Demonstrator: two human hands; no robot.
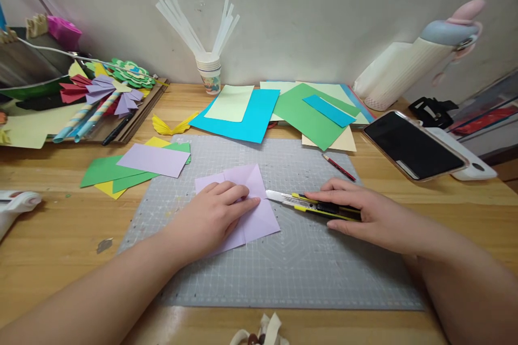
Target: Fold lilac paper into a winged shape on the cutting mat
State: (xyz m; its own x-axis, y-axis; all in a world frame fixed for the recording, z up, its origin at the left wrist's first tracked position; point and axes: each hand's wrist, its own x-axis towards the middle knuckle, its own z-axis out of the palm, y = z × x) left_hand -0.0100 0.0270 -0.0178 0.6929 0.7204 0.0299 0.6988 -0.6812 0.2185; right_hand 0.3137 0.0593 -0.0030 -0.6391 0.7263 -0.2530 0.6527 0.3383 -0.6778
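the purple sheet lies flat on the grey cutting mat, left of the mat's middle, with creases running across it in 2 directions. the folding looks done, then, and the work in hand seems to be the cutting. at the sheet's right edge a crease or slit meets the blade; i cannot tell which, so the cut is either just begun or not yet made. no piece appears to have come away, and much of the sheet is hidden, so most of the cutting is probably left.

the left hand rests palm down on the sheet, fingers loosely spread and gripping nothing, pressing it to the mat. 1 finger stretches furthest right, close to the blade tip. its forearm slants in from the lower left.

the right hand is closed in a light grip on the yellow and black utility knife, thumb on the near side, fingers along the far side. the knife lies low and nearly level over the mat, blade pointing left, its tip at the sheet's edge. the right forearm comes in from the lower right, over the worktop.
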